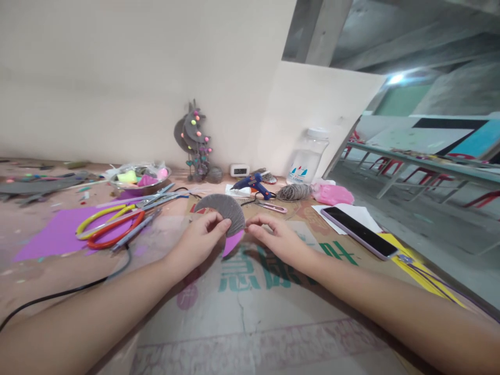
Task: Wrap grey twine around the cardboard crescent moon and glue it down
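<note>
Blue glue gun (pixel 253 182) and grey yarn (pixel 294 192) lie beyond the crescent (pixel 229 209).

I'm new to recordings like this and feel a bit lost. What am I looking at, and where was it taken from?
There is no machine here: these are a person's two bare hands, seen from a camera worn on their head. The left hand holds a gray crescent, with a purple tip showing below. The right hand is close beside it; whether it touches is hard to tell. Around them are printed cardboard, a blue glue gun, gray yarn, a phone and a bottle.
</note>
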Tool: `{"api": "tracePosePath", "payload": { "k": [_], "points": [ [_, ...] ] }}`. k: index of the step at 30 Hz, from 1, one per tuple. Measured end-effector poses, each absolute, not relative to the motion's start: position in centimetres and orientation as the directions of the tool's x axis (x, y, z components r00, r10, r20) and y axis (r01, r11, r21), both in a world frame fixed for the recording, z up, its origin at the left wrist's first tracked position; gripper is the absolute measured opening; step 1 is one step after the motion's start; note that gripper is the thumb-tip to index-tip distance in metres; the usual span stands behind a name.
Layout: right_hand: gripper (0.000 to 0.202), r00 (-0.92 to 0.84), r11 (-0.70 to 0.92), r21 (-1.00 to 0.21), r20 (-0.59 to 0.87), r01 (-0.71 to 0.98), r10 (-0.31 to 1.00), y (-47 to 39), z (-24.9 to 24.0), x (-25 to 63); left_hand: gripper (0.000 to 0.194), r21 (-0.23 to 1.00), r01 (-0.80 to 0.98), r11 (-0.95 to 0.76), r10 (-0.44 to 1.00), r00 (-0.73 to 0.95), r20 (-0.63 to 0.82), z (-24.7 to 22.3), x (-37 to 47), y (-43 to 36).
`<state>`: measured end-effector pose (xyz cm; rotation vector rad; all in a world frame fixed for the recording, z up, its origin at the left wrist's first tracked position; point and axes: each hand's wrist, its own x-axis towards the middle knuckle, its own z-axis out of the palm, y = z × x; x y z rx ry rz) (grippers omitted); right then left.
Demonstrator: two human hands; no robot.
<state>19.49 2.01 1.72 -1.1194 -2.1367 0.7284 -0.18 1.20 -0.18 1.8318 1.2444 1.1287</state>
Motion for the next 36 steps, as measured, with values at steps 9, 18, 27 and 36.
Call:
{"api": "tracePosePath", "payload": {
  "k": [9,18,27,36],
  "points": [
    [0.016,-0.534,0.612,-0.531,0.315,0.586,0.785,1.7,1.1,18.6,0.027,0.835,0.395,-0.384,0.923,0.193,0.333,0.3,0.0,0.8],
    [0.014,-0.536,0.73,-0.174,0.571,0.661,0.622,2.5,0.7,19.8,0.033,0.906,0.267,-0.328,0.933,0.241,0.267,-0.4,0.0,1.0],
    [0.025,-0.817,0.791,0.315,0.446,0.525,0.364,2.2,2.0,20.3,0.03,0.95,0.213,-0.228,0.969,0.143,0.2,-0.5,0.0,1.7],
    [0.016,-0.341,0.563,-0.33,0.536,0.758,0.772,7.6,2.5,23.5,0.028,0.994,0.029,-0.109,0.993,0.043,0.108,-0.1,0.1,1.6]
  ]
}}
